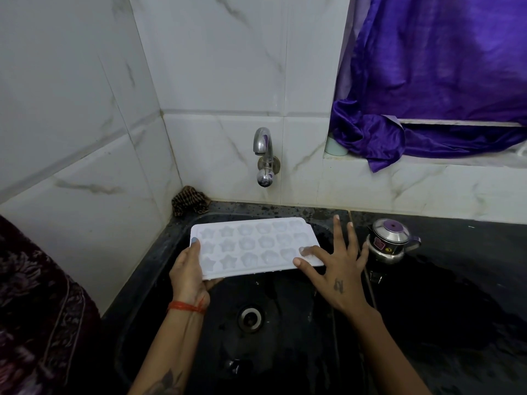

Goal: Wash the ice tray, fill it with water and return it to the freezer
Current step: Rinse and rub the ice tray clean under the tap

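Over the dark sink (159, 280) at lower centre, the white ice tray (253, 246) looks light, stiff and wet-slick, best held by its short ends: left hand (188, 273) grips one, right hand (335, 269) rests straight fingers (309, 250) opposite.

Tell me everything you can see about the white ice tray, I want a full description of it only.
The ice tray is a white rectangle, apparently plastic, with three rows of shaped moulds, some star-like, some flower-like. It is held about level, moulds facing up, above the black sink, below and in front of the tap. The left hand grips its left end, thumb on top. The right hand, fingers spread, touches its right end with thumb and forefinger. Whether the moulds hold water cannot be told.
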`<state>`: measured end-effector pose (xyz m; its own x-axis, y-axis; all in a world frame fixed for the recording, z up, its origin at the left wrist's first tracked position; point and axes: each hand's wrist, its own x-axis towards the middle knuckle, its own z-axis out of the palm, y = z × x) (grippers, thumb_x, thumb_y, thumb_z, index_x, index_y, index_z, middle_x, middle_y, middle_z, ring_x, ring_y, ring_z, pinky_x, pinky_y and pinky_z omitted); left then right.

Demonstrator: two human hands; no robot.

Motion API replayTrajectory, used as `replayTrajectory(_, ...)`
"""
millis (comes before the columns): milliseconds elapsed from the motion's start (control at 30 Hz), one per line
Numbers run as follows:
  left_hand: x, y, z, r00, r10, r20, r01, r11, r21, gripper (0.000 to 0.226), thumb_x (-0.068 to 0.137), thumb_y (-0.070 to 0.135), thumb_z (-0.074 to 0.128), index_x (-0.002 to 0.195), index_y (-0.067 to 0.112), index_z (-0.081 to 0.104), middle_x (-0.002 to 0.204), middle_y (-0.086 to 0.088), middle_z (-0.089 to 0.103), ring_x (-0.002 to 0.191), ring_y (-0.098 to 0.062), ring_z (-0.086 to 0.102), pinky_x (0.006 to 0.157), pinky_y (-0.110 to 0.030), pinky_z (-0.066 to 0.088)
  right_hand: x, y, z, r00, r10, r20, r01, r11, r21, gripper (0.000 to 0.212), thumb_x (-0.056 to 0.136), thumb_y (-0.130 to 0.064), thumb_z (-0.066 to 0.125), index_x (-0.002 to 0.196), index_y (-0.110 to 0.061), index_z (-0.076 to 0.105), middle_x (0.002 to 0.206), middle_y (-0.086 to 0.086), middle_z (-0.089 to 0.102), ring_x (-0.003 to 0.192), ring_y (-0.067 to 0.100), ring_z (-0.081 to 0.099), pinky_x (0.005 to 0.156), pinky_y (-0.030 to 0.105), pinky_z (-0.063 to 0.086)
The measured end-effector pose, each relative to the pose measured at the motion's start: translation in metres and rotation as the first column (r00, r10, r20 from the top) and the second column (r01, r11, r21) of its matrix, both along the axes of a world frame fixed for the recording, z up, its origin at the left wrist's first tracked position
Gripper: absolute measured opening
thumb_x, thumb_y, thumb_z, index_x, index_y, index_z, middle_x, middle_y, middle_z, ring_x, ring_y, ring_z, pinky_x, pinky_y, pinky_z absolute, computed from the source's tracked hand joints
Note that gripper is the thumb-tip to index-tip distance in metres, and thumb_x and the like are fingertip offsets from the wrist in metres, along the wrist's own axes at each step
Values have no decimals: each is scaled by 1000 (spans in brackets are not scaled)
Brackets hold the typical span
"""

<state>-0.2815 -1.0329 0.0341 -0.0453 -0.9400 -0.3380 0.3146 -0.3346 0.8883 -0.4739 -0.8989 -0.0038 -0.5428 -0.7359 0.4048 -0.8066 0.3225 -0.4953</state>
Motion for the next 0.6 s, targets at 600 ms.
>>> replayTrajectory(600,-1,0,-1,1000,-8,-1,8,1000,11,15,93,33,56,82,24,56,86,0,62,75,-16,60,46,-32,56,12,-3,13,992,112,58,-109,993,-51,38,79,-66,38,92,-40,62,155,-13,-9,142,10,-23,112,47,-18)
